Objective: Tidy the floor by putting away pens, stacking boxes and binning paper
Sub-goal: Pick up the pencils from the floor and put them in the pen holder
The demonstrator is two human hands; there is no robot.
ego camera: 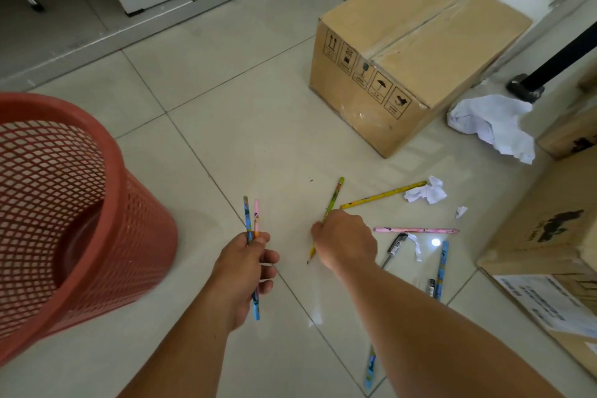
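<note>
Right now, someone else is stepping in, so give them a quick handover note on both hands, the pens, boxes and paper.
Left hand: shut on a blue pencil and a pink pencil.
Right hand: shut on the green pencil, over the floor.
On the tiles: yellow pencil, long pink pencil, black pen, two blue pencils.
Paper unbinned: big wad, small scraps. Red basket on the left.
Boxes unstacked.

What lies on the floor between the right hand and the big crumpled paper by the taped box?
In the head view, a yellow pencil and a small paper scrap lie between the right hand and the crumpled paper.
</note>
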